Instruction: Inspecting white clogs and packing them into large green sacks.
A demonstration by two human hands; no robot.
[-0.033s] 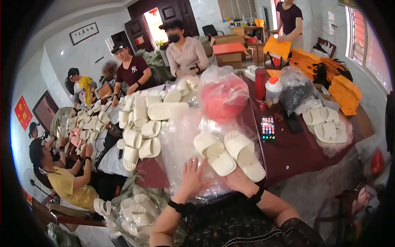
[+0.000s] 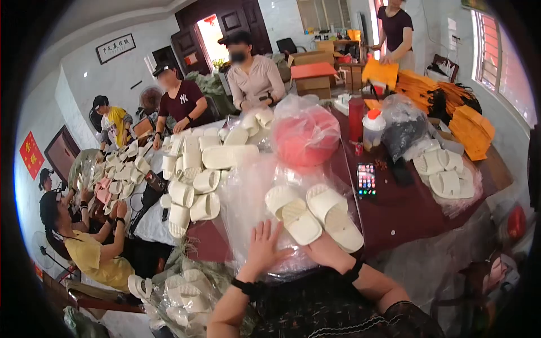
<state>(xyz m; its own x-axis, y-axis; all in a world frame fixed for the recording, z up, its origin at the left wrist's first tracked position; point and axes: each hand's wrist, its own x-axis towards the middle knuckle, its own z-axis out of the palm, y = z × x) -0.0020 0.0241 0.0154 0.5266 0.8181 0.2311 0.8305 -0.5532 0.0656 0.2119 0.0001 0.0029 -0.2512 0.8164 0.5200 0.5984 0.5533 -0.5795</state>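
Two cream slide slippers, a left one (image 2: 304,224) and a right one (image 2: 345,228), lie side by side in front of me, soles down, on a stack of clear plastic bags (image 2: 245,208). My left hand (image 2: 265,248) rests flat on the plastic beside the left slipper, fingers spread and holding nothing. Just below the heels is my right hand (image 2: 329,252). Its fingers are hidden at the slippers' heel ends, so I cannot see whether they grip anything.
Loose cream slippers (image 2: 191,191) are heaped to the left. Beyond the bags sits a red bundle in plastic (image 2: 306,134). A phone (image 2: 366,179), bottles and a bagged pair of slippers (image 2: 448,172) are on the right. Co-workers stand or sit around the table; bagged slippers (image 2: 189,293) lie lower left.
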